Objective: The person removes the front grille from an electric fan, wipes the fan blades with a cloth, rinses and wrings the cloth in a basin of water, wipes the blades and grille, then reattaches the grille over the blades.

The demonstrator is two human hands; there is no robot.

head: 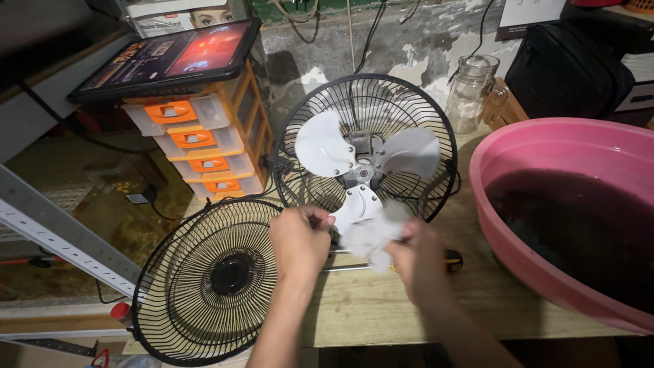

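With the front grille (211,279) already laid off on the worktop (381,307), the lowest fan blade (357,204) is gripped by the left hand (300,242) and wiped with a white cloth (371,235) clutched in the right hand (419,262), two blades seemingly left.

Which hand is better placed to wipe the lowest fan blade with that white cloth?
Probably the right hand: it grips the white cloth against the lowest blade. The left hand is at the blade's left edge.

A white cloth (368,235) is held by the left hand (300,242) and right hand (419,262) against the fan blade (357,204). A pink basin (545,146) is seen at the desk's (381,307) right edge, a loose grille (204,279) at its left.
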